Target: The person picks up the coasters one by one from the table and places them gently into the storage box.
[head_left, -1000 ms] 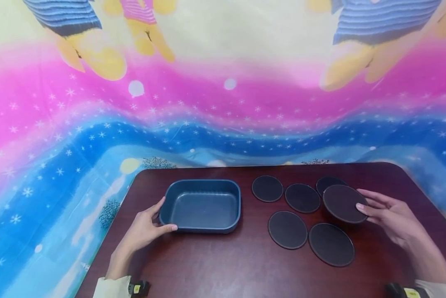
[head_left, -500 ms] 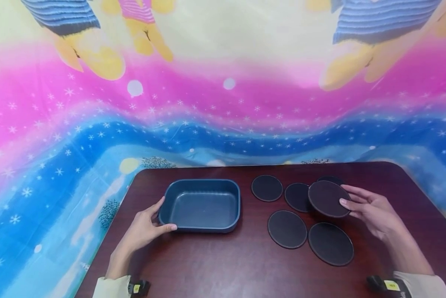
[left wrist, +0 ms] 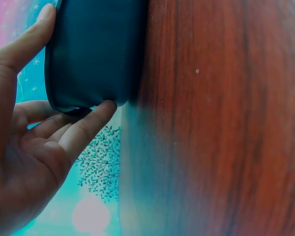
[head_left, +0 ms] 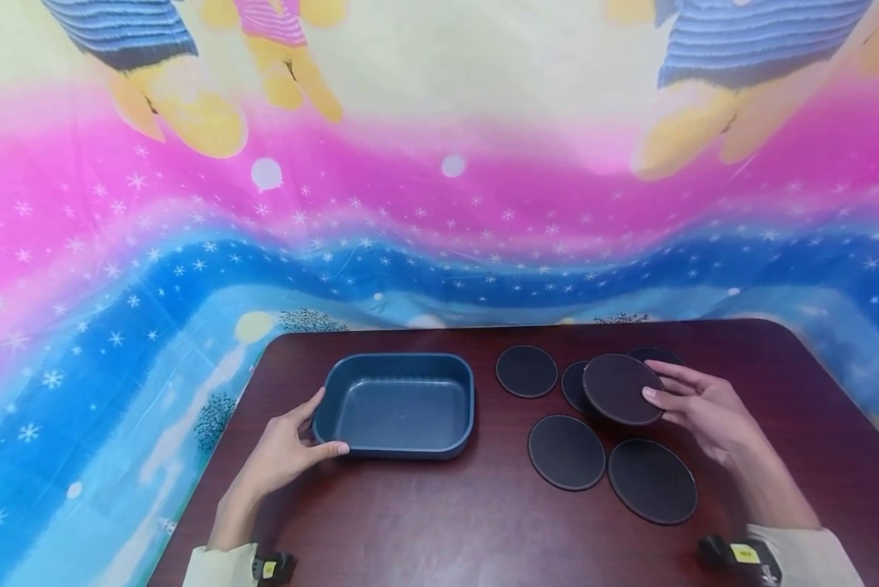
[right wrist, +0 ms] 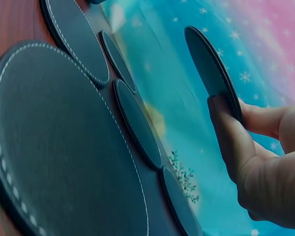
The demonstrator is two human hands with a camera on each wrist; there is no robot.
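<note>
My left hand [head_left: 281, 452] grips the left end of a dark blue rectangular container [head_left: 454, 444], thumb at the front and fingers at the left side. In the left wrist view a fingertip touches the container's [left wrist: 88, 54] outer wall. Between thumb and fingers, my right hand [head_left: 711, 412] pinches the right edge of a round black coaster [head_left: 619, 387]. It is held above the table, as the right wrist view shows with the raised coaster [right wrist: 211, 69]. It partly covers a lying coaster [head_left: 575, 387] and another coaster [head_left: 655, 355] behind.
More black stitched coasters lie flat on the dark red-brown table [head_left: 439, 522]: a back coaster [head_left: 526, 371], a middle coaster [head_left: 567, 452] and a front coaster [head_left: 652, 481]. Behind the table hangs a colourful printed cloth [head_left: 410, 228].
My right hand has moved left with the raised coaster, from over the right side toward the middle coasters. My left hand and the container have stayed put.
</note>
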